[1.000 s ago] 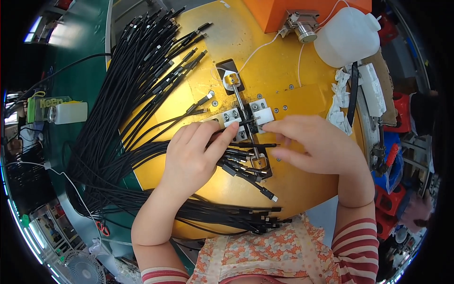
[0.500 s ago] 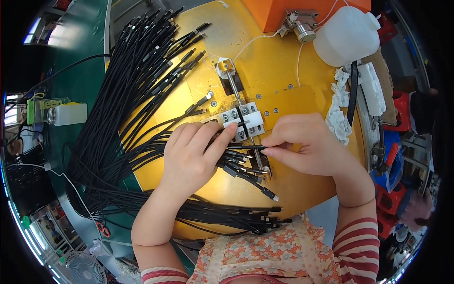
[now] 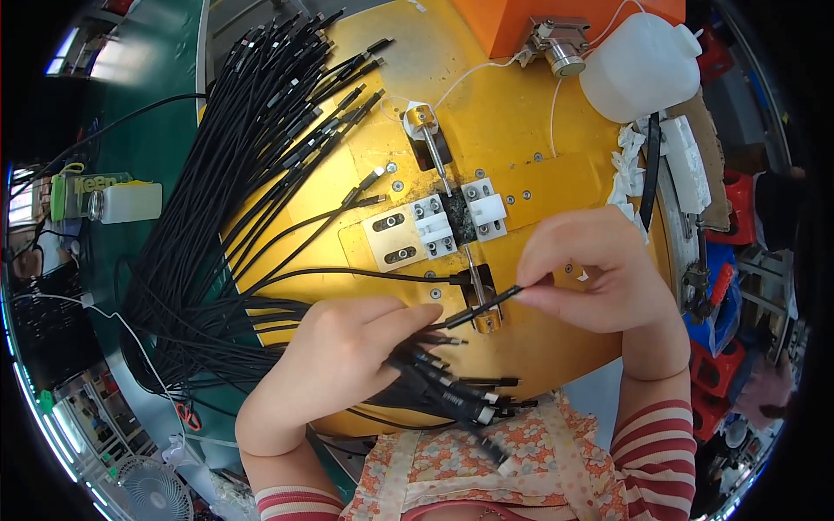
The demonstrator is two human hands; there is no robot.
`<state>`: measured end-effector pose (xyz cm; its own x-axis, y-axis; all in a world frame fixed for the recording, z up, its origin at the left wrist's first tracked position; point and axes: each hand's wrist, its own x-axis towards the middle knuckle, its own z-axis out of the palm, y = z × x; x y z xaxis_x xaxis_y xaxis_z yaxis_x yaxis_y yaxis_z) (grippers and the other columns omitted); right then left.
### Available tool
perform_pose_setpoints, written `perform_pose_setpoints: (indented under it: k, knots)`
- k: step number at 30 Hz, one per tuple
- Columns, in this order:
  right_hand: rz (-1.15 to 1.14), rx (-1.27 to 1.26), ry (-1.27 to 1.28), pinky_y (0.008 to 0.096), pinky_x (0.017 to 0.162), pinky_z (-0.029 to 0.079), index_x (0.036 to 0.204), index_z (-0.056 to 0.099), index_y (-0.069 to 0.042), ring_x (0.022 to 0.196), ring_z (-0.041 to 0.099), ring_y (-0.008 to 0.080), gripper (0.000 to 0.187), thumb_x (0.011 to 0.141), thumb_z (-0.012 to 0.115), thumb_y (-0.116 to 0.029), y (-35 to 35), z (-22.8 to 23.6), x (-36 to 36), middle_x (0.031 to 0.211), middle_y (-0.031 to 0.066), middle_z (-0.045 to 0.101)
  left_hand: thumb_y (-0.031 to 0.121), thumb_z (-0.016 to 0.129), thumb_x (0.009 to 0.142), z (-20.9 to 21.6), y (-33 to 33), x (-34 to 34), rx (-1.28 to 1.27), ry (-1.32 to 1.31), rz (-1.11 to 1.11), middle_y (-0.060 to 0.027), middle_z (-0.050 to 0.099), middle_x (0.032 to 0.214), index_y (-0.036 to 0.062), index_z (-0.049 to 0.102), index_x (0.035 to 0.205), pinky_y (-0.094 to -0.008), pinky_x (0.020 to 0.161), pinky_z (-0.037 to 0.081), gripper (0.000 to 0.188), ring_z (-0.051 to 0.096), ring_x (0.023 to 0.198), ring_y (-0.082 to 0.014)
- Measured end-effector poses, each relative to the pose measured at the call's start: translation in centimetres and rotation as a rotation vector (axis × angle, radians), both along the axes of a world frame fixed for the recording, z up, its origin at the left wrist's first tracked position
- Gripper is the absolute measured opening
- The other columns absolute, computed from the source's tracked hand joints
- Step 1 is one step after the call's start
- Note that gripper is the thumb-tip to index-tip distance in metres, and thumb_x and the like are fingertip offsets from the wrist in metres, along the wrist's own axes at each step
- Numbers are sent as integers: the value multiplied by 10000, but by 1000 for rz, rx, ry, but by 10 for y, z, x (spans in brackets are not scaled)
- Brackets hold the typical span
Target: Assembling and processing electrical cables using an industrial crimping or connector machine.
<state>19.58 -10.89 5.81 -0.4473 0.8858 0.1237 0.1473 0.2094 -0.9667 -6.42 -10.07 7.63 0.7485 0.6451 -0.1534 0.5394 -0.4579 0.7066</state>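
My left hand [image 3: 343, 347] is closed round a bunch of black cables [image 3: 443, 386], whose plug ends stick out past the fingers, smeared by motion. One black cable [image 3: 482, 310] runs from the left fingertips to my right hand [image 3: 595, 273], which pinches its end between thumb and forefinger. Both hands are on the near side of a metal fixture: a left clamp block [image 3: 433, 227] and a right clamp block [image 3: 485, 208], each with a white insert, face each other across a dark gap. Between the fixture and my left hand lies a single black cable [image 3: 365, 271].
A large heap of black cables [image 3: 217, 174] covers the left side of the yellow plate [image 3: 556, 182]. Thin metal rods [image 3: 437, 161] point at the gap. An orange housing [image 3: 495, 22], a white plastic bottle [image 3: 638, 69] and crumpled white tissue [image 3: 627, 165] stand along the far right.
Both hands have drawn back from the fixture toward me, the right also moving rightward with the cable end. The clamp blocks, partly covered before, are now uncovered, with a wider gap between them.
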Motion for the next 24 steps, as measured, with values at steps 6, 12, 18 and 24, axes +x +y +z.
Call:
perform_pose_setpoints:
  k: [6, 12, 18, 24]
  knots:
    - [-11, 111, -49, 262, 567, 495, 766, 627, -33, 650, 638, 205, 113, 714, 714, 19, -4, -10, -13, 730, 72, 641, 20, 719, 627, -30, 2, 5, 233, -200, 12, -68, 608, 754, 30, 644, 946, -332, 562, 495, 328, 624, 657, -253]
    - [-63, 150, 9, 258, 599, 502, 784, 628, -26, 700, 659, 187, 103, 744, 708, 26, -2, -18, -18, 761, 70, 655, 72, 762, 691, -45, 8, 7, 535, -408, 103, -59, 606, 703, 10, 663, 904, -289, 497, 442, 244, 594, 576, -207]
    - [-27, -565, 517, 258, 655, 510, 833, 650, -8, 766, 649, 123, 72, 796, 696, 32, -7, -21, -26, 826, 66, 677, 106, 788, 690, -52, 8, 1, 669, -557, 89, -12, 500, 567, -13, 681, 921, -265, 405, 347, 281, 474, 447, -137]
    - [5, -17, 160, 267, 629, 502, 831, 645, -3, 717, 652, 181, 91, 767, 703, 27, 4, -22, -21, 805, 93, 666, 103, 752, 694, -48, 13, 1, 622, -396, 78, -2, 499, 610, 26, 694, 965, -274, 438, 373, 287, 483, 482, -149]
